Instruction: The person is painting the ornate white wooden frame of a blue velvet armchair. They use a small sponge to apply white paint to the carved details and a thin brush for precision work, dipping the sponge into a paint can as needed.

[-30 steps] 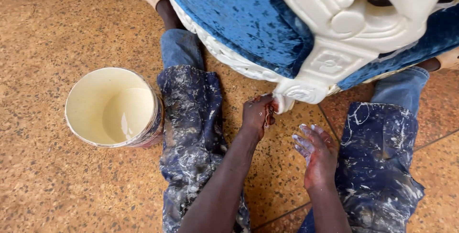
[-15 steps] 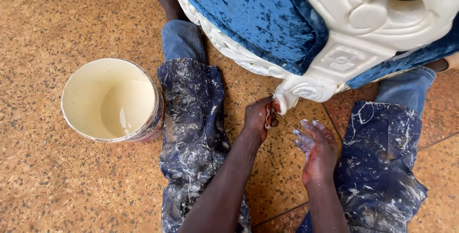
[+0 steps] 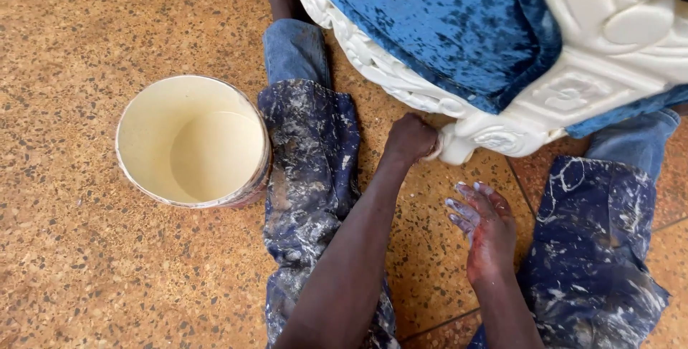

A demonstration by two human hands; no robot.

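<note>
The left hand (image 3: 410,137) is closed on something small against the white chair leg (image 3: 459,150) on the floor, the paint-smeared right hand (image 3: 486,223) hovers open; stray fingers could mark the blue velvet (image 3: 444,26).

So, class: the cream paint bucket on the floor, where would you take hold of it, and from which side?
Probably the rim of the paint bucket, from above on its far-left side. It stands upright and open, with paint inside, so a tilt-free pinch over the wall suits it. No handle shows. The left hand is at the carved chair leg; the right hand hovers free.
</note>
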